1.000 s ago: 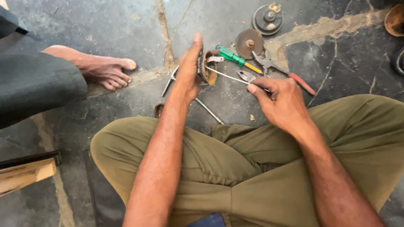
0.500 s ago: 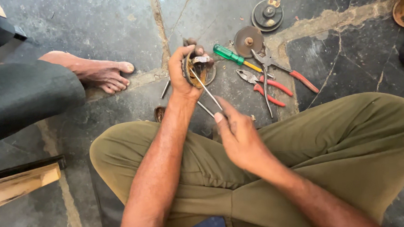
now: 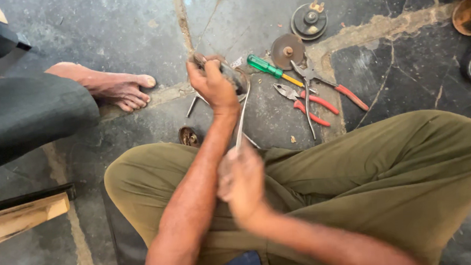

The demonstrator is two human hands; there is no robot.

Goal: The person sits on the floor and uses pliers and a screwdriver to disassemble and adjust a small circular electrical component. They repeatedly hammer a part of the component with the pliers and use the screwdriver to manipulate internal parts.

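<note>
Rusty round metal part (image 3: 238, 79) w/ thin rod (image 3: 242, 118)

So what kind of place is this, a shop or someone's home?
Probably an informal floor-level repair workshop. Hand tools lie on the cracked stone floor: a green-handled screwdriver and red-handled pliers, with round metal machine parts nearby. The person works cross-legged.

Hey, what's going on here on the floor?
A person sits cross-legged on a cracked stone floor. Their left hand grips a small round metal part, while the right hand, blurred, holds a thin metal tool running up to it. A green-handled screwdriver, red-handled pliers and metal discs lie nearby. Another person's bare foot rests at the left.
</note>
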